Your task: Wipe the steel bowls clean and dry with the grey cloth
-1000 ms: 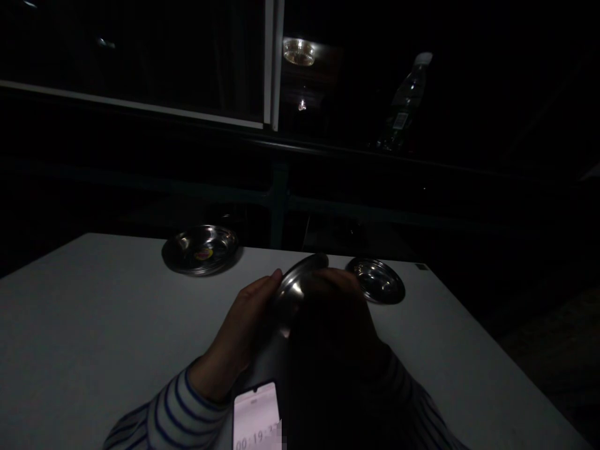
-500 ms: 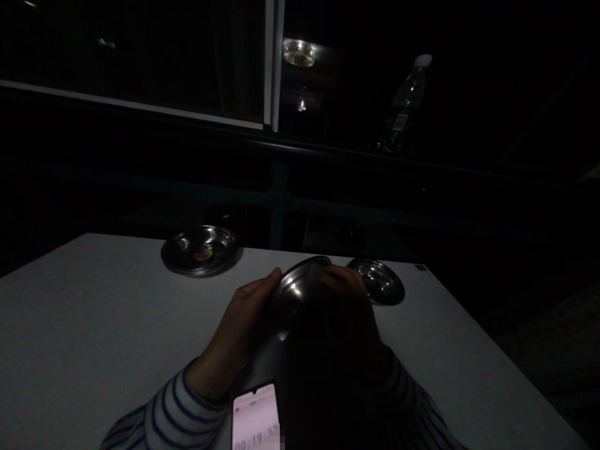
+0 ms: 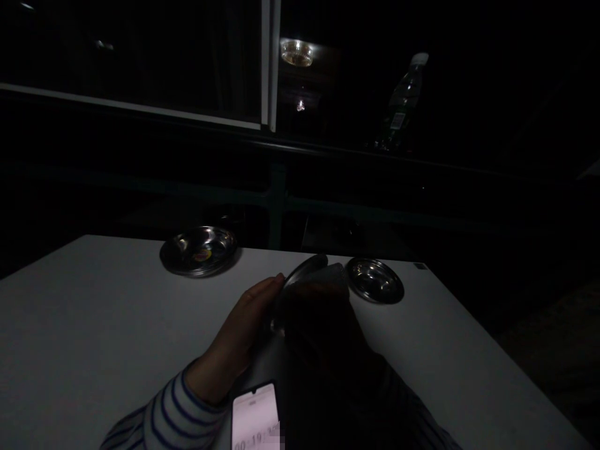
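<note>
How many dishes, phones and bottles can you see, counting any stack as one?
Dishes: 3 (left stack, tilted dish in the left hand, right dish, possibly also stacked)
Phones: 1 (lit phone)
Bottles: 1 (clear bottle)
Total: 5

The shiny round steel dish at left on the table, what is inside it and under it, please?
Inside the dish is a yellow and red sticker. Close rims below suggest stacked dishes; the white table underneath is covered.
</note>
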A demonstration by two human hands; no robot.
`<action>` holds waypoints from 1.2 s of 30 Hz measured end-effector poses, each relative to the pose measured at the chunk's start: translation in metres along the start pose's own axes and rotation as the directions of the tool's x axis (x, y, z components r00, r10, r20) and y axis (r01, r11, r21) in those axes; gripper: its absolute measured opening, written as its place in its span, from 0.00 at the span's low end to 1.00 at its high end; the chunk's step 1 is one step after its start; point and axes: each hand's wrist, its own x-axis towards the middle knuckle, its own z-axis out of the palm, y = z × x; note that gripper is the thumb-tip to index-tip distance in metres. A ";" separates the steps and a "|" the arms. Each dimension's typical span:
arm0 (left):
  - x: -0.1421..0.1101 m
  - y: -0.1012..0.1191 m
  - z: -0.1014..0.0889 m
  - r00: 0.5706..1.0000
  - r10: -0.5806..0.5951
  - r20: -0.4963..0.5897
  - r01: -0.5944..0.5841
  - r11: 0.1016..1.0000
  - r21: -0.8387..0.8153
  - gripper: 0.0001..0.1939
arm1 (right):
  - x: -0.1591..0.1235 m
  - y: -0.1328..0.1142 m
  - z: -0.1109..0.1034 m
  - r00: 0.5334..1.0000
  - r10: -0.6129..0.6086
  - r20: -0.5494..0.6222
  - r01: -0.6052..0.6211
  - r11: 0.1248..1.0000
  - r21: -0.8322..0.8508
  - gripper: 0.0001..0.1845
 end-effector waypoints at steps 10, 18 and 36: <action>0.002 0.002 0.002 0.995 0.010 -0.104 -0.010 1.000 0.007 0.15 | 0.001 0.015 -0.014 0.957 0.231 -0.174 -0.220 0.972 0.083 0.13; 0.002 0.005 0.000 0.991 -0.050 -0.126 0.049 0.999 -0.016 0.16 | 0.000 0.031 -0.020 0.845 0.521 -0.120 -0.479 0.838 0.261 0.11; 0.003 -0.006 0.000 0.985 0.009 -0.172 0.017 0.989 0.150 0.24 | 0.003 0.004 -0.013 0.973 0.196 -0.119 -0.193 0.980 0.039 0.16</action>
